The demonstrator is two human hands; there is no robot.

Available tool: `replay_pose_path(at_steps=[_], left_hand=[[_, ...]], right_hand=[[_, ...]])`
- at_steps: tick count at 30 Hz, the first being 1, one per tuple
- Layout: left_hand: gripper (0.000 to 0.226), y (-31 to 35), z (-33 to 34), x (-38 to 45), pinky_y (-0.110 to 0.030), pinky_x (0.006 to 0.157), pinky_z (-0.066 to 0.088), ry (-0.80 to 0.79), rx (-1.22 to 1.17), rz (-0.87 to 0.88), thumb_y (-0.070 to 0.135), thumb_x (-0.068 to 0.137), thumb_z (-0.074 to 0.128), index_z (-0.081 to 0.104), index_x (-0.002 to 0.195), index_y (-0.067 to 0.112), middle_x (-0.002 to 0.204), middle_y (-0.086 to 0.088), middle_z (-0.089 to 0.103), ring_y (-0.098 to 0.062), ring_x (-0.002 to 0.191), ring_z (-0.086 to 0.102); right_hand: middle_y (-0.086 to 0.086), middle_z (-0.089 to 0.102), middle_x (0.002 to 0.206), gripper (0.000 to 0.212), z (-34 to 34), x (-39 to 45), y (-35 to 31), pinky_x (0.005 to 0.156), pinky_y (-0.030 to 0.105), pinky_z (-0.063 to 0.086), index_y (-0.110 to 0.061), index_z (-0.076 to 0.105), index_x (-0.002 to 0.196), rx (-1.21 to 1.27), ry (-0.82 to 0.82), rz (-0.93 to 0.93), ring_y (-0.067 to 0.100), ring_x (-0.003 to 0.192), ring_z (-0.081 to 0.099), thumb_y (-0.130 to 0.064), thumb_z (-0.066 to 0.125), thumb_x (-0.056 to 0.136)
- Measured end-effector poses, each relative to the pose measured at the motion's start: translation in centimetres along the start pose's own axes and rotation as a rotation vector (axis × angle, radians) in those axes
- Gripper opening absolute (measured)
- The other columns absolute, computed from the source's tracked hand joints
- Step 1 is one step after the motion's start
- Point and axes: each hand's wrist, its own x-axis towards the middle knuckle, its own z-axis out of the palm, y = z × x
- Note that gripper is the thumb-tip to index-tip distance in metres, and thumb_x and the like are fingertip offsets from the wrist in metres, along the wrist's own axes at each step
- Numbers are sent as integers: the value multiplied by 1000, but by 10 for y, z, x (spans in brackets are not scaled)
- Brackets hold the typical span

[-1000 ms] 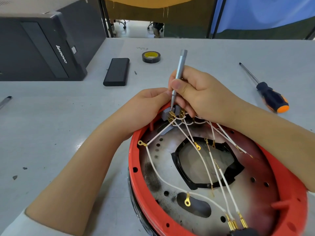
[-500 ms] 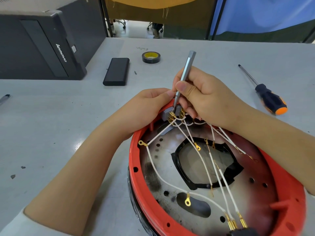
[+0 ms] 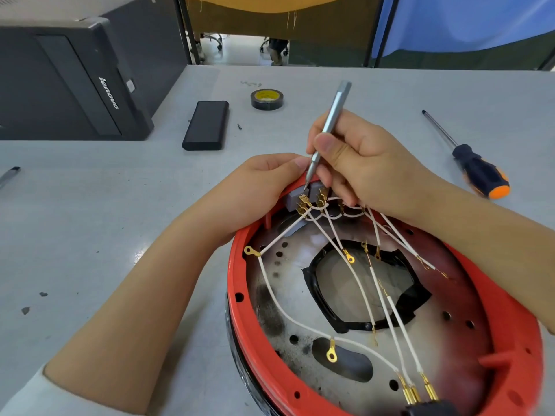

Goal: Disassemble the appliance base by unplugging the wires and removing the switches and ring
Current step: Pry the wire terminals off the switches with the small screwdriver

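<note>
The round appliance base (image 3: 510, 334) with a red ring lies open side up at the lower right. White wires (image 3: 354, 277) with gold terminals cross its scorched metal floor. Grey switches (image 3: 295, 197) sit at its far rim with gold connectors (image 3: 304, 202) plugged in. My left hand (image 3: 255, 190) grips the rim beside the switches, thumb near the tool. My right hand (image 3: 360, 163) holds a thin silver precision screwdriver (image 3: 329, 127) like a pen, its tip touching the left switch's connector. A black plug block (image 3: 432, 408) holds several wire ends at the bottom edge.
On the grey table lie a black-and-orange screwdriver (image 3: 477, 172) at the right, a roll of black tape (image 3: 266, 99), a black case (image 3: 207, 125) and a tiny screw (image 3: 239, 126). A black Lenovo computer case (image 3: 75, 82) stands at the far left.
The silver screwdriver's top has tilted further to the right while its tip stays at the left switch's connector. My left hand keeps its hold on the rim.
</note>
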Motion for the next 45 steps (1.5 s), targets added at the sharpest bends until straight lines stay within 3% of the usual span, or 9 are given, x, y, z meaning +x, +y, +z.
replay_pose_path(at_steps=[9,13,22,28,32,36,38,40,45], left_hand=[[37,-2,-1,1,-10,67,47,5,39,-14,33,100,41,69,89,13,95,-18,67,-16,79,61],[37,0,0,0,-10,69,46,4,8,-2,32,100,41,72,83,21,96,-15,68,-18,84,59],[41,7,3,-3,-9,64,47,-12,-74,8,15,100,40,71,74,20,91,-21,66,-18,78,54],[45,5,0,0,-19,75,49,-48,-18,7,26,101,39,70,68,26,75,0,67,-16,75,57],[46,3,0,1,-18,73,49,-66,-25,13,28,101,38,70,68,27,73,4,68,-14,73,58],[44,2,0,1,-23,79,50,-66,-20,10,31,101,38,70,71,27,79,-3,70,-17,79,61],[42,2,0,1,-17,78,49,-44,-2,6,31,101,38,71,74,27,82,-1,72,-14,81,64],[40,3,-1,0,-11,72,49,-25,12,0,32,100,39,72,78,24,85,-3,73,-12,80,65],[37,2,1,0,-17,73,50,-5,-17,-28,29,100,41,71,80,20,92,-12,70,-13,79,62]], right_hand=[[2,48,61,22,4,1,3,46,11,37,-21,47,85,-97,-30,-39,3,41,45,-13,37,103],[2,48,59,23,4,5,1,44,10,35,-20,48,84,-96,-30,14,3,37,43,-15,36,103],[-4,50,52,21,4,13,-2,44,27,39,-17,52,87,-159,-54,94,7,33,38,-25,39,102],[6,52,59,20,3,3,0,43,10,34,-18,50,85,29,-43,22,3,35,42,-16,39,102],[4,52,59,21,3,4,4,44,10,35,-19,50,85,-35,-60,-8,4,37,43,-17,39,102],[8,50,62,21,3,2,3,48,8,39,-18,48,86,-23,-54,-30,1,40,48,-15,37,103],[8,49,62,21,3,1,3,50,6,40,-18,47,85,-31,-52,-37,-1,42,50,-15,36,103],[5,48,61,20,3,2,2,46,9,38,-19,47,86,-52,-53,-19,1,40,46,-16,36,103],[-6,49,54,18,-1,12,-7,41,10,33,-19,50,87,-114,-150,44,1,38,42,-17,40,102]])
